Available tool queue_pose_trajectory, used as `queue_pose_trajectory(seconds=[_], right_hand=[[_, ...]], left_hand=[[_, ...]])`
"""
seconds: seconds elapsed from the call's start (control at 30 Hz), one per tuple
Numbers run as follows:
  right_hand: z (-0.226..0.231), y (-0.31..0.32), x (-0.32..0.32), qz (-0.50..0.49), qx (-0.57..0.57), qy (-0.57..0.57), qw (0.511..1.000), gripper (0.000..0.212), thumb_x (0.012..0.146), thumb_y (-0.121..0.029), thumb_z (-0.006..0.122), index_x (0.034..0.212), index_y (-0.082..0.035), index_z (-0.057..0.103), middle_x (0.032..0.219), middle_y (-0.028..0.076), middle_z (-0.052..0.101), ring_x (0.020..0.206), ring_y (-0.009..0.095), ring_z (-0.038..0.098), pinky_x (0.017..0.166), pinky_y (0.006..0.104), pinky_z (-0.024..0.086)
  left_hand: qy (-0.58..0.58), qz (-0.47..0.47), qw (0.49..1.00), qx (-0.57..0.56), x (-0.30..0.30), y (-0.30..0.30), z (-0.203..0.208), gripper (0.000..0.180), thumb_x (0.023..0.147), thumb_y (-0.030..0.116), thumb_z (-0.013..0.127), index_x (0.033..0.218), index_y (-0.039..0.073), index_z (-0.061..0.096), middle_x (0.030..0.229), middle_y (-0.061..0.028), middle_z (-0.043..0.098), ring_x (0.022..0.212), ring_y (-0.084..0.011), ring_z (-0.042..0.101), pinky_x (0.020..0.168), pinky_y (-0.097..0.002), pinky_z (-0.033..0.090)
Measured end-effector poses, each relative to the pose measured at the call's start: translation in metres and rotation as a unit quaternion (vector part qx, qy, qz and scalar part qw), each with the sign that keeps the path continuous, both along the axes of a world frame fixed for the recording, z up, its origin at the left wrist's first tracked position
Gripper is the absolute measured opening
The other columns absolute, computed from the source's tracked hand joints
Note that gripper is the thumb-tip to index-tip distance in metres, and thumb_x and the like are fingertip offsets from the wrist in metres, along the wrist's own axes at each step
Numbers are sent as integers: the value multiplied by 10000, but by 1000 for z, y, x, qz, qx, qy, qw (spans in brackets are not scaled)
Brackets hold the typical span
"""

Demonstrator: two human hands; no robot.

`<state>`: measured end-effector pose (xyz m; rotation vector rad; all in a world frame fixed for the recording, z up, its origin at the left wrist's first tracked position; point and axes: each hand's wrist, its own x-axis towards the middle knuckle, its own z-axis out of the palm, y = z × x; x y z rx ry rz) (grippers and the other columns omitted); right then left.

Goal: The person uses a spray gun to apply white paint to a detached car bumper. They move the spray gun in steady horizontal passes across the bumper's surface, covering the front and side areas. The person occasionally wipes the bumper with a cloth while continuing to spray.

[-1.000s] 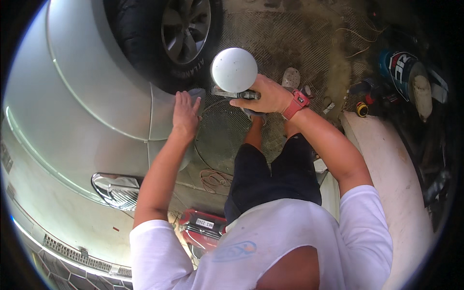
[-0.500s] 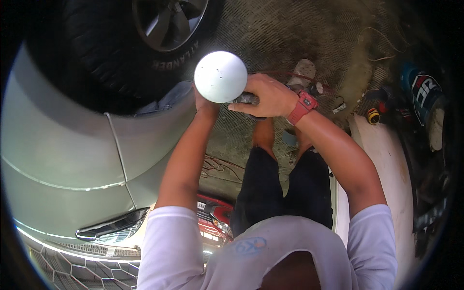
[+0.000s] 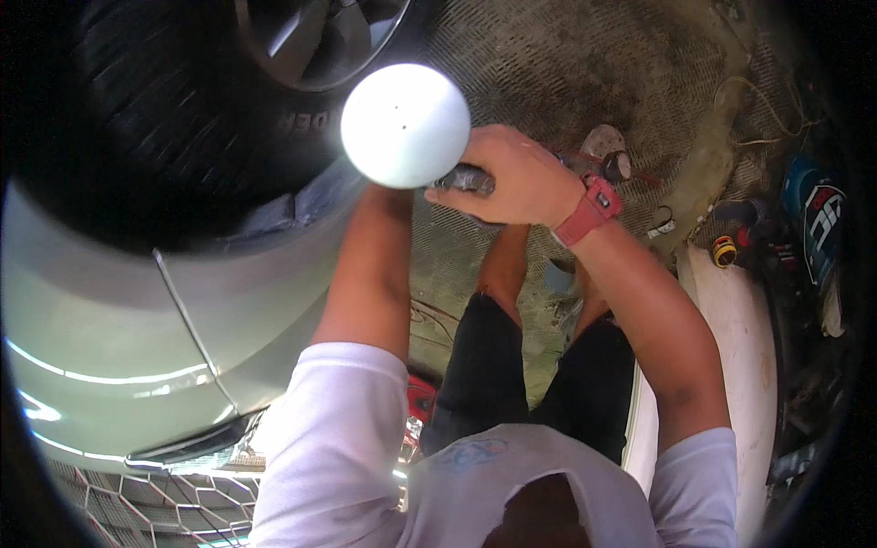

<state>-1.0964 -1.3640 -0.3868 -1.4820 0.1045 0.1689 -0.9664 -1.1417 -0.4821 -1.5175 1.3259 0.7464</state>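
Note:
My right hand is closed around the dark handle of what looks like a spray gun, with the thumb and fingers wrapped over it. Its round white cup, seen from above with small dark dots on the lid, sits just left of that hand. My left forearm reaches up under the cup, which covers my left hand, so its fingers are hidden. Beside my left arm curves the silvery grey-green car body panel, with a seam running down it.
A big black tyre with a spoked wheel fills the upper left. A pale curved panel stands along my right side, a yellow-and-black roll by its top. Small items and a thin cord lie on the textured floor.
The spray gun has shifted slightly up and left with both arms and looks larger. My left fingers, partly visible before, are now hidden behind the cup. The view has turned a little.

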Motion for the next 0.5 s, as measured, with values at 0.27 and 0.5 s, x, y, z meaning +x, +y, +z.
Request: queue_pose_trajectory(seconds=[0.27,0.5], right_hand=[[104,0,-18,-56,28,1,998,423,947,-428,834,1257,-140,822,1200,172,804,1138,390,752,991,473,587],[225,11,-2,-44,67,-37,996,466,955,-358,846,1356,-131,784,1287,150,793,1182,335,745,1025,435,570]], left_hand=[[15,-146,983,114,-36,16,136,803,1123,583,457,1798,210,231,1864,-102,206,1717,-337,154,1387,-578,24],[-67,-241,964,90,7,35,335,815,1123,592,447,1801,205,214,1873,-72,189,1728,-296,137,1401,-550,5]])
